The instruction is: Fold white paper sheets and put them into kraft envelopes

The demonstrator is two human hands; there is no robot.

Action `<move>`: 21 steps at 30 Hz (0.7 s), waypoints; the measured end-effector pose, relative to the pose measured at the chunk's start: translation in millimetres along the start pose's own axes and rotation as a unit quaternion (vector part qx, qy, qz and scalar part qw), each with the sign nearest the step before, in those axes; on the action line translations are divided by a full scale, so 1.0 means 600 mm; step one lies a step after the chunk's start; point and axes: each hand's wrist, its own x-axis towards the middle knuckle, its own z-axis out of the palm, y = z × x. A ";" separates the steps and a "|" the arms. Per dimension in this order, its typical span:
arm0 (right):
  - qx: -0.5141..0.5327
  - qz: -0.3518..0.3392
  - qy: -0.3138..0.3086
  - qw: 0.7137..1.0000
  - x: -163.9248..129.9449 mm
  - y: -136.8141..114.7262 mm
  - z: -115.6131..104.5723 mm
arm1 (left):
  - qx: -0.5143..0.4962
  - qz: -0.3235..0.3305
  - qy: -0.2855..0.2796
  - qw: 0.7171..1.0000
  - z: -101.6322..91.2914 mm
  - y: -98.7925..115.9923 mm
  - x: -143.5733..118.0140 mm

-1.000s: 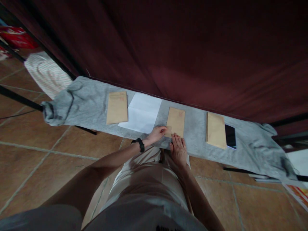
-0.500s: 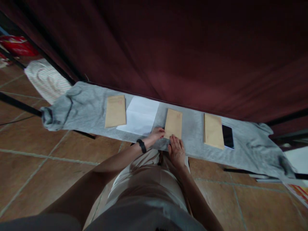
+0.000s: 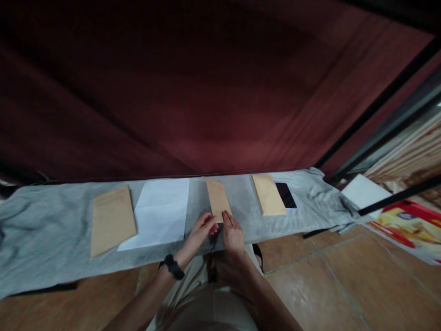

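Observation:
A tan paper envelope point(image 3: 218, 195) lies on the grey cloth point(image 3: 237, 186) in front of me. At its near left corner, my left hand point(image 3: 203, 228) is closed, thumb and fingers pinched on the edge. My right hand point(image 3: 234, 236) rests on the envelope's near right part, fingers stretched out and pressed down flat. To the left lies a white sheet of paper point(image 3: 160, 211), its left side overlapped by another tan envelope point(image 3: 112, 220). A stack of tan envelopes point(image 3: 269, 195) lies to the right, beside a dark-screened phone point(image 3: 286, 196).
A dark red curtain point(image 3: 206, 115) hangs behind the narrow cloth-covered surface. Black frame bars point(image 3: 379, 101) slant at the right. A red and yellow printed box point(image 3: 413, 225) and a white panel point(image 3: 365, 195) are on the right, above the tiled floor point(image 3: 310, 276).
My view has swung to the right, showing the printed box more fully. Both hands remain at the envelope's near edge; my left fingers have shifted along its near left corner.

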 end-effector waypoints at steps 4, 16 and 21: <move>0.300 0.134 0.076 0.941 0.029 -0.013 -0.028 | -0.084 -0.024 0.017 0.996 0.005 0.003 -0.005; 0.586 0.259 0.085 0.763 0.009 -0.024 0.004 | -0.111 -0.085 0.022 0.990 0.054 -0.019 -0.005; 0.587 0.322 0.102 0.735 0.013 0.019 -0.013 | -0.057 -0.116 -0.002 0.992 0.030 -0.024 0.004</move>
